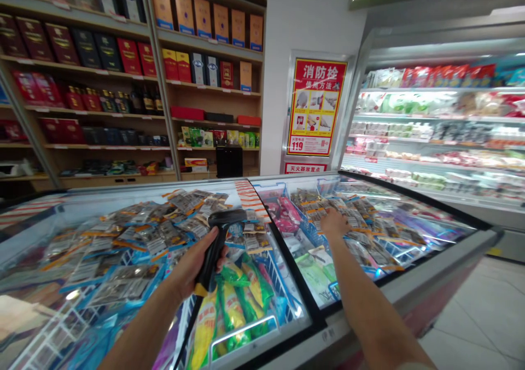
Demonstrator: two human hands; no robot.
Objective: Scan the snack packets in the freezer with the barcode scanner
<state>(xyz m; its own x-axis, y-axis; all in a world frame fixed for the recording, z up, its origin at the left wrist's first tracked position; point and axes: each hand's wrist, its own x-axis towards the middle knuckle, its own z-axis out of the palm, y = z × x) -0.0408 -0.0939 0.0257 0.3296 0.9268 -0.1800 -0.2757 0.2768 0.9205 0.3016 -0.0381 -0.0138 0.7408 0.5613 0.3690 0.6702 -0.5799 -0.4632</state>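
Note:
My left hand (202, 263) is wrapped around the grip of a black barcode scanner (225, 217), its head pointing right above the freezer glass. A cable runs down from the grip. To the right, my right hand (335, 223) reaches over the far freezer lid, fingers bent down onto one of the packets (315, 212); the fingertips are partly hidden. Several brown packets with orange and blue edges (365, 211) lie spread around that hand. More such packets (139, 274) cover the left lid. Below the scanner, yellow-and-green bags (233, 304) sit in a wire basket.
A dark freezer frame (297, 271) separates the two glass-topped sections. Behind stand wooden shelves (213, 93) with boxes and bottles. A red fire-hydrant sign (315, 107) hangs on the wall. At right stands a lit refrigerated display (435, 118), with tiled floor (471, 310) before it.

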